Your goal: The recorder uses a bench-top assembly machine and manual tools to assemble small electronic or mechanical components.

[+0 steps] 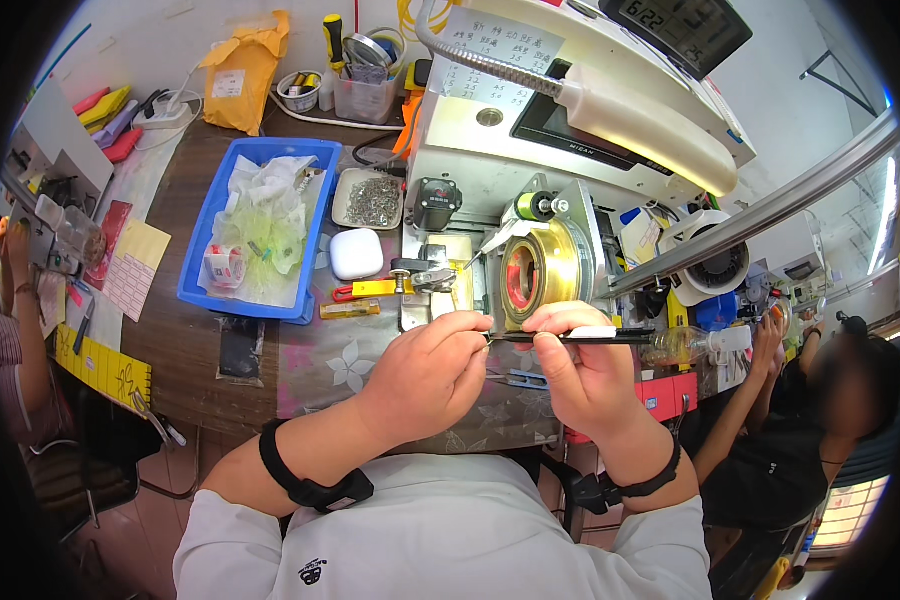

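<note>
My right hand grips slim black tweezers between thumb and fingers, their tips pointing left. The fingers of my left hand are pinched together at those tips; whatever they hold is too small to make out. Both hands are raised in front of my chest, over the near edge of the table. Just beyond them stands a bench machine with a gold-coloured wheel that has a red centre. A yellow-and-red tool lies beyond my left hand, near a white rounded case.
At left sits a blue tray with crumpled paper and a tape roll. Behind the case is a dish of small metal parts. A lamp hangs over the machine. Co-workers sit left and right; a clear bottle stands at right.
</note>
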A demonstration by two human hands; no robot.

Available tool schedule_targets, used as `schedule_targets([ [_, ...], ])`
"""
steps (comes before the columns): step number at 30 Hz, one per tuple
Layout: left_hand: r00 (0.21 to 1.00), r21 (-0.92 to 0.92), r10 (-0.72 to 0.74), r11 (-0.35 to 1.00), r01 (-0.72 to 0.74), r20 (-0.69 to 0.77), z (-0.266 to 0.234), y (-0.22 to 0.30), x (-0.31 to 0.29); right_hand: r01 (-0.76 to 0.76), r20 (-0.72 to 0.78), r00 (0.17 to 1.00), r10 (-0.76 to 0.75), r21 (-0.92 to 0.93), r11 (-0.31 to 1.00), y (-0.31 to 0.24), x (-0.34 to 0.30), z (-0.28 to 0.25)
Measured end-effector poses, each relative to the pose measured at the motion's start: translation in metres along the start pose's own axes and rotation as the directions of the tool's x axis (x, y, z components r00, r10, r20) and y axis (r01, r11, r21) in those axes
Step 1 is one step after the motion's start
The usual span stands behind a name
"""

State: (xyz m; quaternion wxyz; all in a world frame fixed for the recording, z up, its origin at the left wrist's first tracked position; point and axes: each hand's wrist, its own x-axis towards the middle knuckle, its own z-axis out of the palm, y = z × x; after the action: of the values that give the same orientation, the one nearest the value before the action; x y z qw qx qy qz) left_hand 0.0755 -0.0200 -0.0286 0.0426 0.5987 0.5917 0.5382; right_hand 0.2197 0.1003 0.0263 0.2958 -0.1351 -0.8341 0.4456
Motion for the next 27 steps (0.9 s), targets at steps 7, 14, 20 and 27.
schedule_targets([
  [7,1.000,-0.011,-0.002,1.000,0.002,0.004,0.000,-0.001,-0.001,0.019,0.042,0.999,-0.018,-0.028,0.999,-0.005,0.004,0.000],
  [14,1.000,0.006,0.020,1.000,-0.020,0.009,0.002,-0.002,-0.001,-0.011,0.098,0.995,0.021,-0.107,0.994,-0.012,0.009,0.003],
  [20,1.000,-0.009,0.001,1.000,-0.001,0.021,0.003,-0.003,-0.001,0.169,-0.054,0.980,-0.190,-0.267,0.949,-0.030,-0.002,-0.010],
  [27,0.996,-0.005,-0.085,0.996,0.085,0.032,-0.001,-0.002,-0.001,0.174,-0.108,0.933,-0.342,-0.697,0.695,-0.007,-0.064,-0.047],
])
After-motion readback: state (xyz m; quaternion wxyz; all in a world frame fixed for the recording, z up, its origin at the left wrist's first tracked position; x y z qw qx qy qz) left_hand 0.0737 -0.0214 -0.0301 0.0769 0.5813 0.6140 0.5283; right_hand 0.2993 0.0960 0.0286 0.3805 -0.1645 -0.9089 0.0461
